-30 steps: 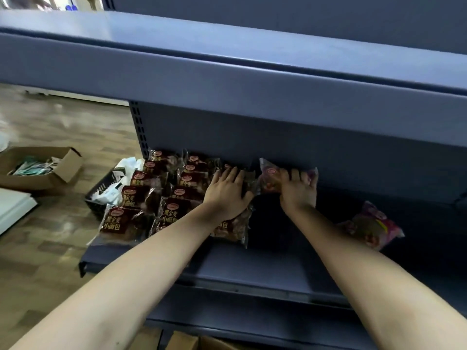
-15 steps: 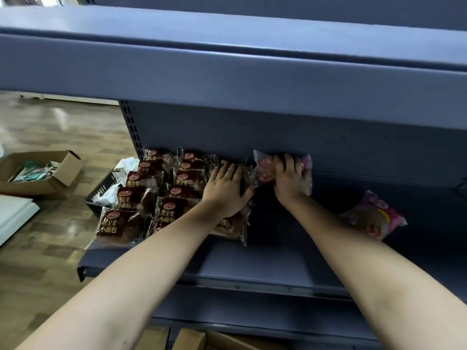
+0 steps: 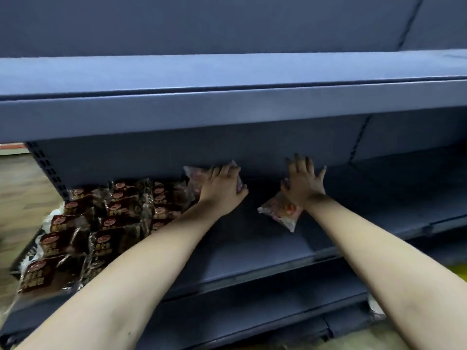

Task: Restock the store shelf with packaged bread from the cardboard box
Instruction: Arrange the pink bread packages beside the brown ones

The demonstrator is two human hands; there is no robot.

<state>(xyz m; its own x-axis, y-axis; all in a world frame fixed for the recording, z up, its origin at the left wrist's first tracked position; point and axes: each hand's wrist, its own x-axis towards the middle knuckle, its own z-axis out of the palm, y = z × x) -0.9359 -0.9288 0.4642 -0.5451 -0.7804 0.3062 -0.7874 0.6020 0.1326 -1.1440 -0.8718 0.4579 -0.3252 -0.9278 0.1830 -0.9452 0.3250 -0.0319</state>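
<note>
Dark blue shelf (image 3: 252,251) up front, brown bread packs (image 3: 83,231) stacked left. Left hand (image 3: 222,190) lies flat on a pink pack (image 3: 195,176) at the back panel; right hand (image 3: 303,185), fingers spread, presses another pink packet (image 3: 280,213). Wood floor (image 3: 20,188) far left.

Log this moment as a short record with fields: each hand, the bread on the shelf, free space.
left hand: flat on a pink bread pack at the back of the shelf
right hand: fingers spread, pressing on a second pink bread pack
brown bread packs: rows at the left end of the shelf
free space: bare shelf in front of and to the right of the hands
cardboard box: not in view
</note>
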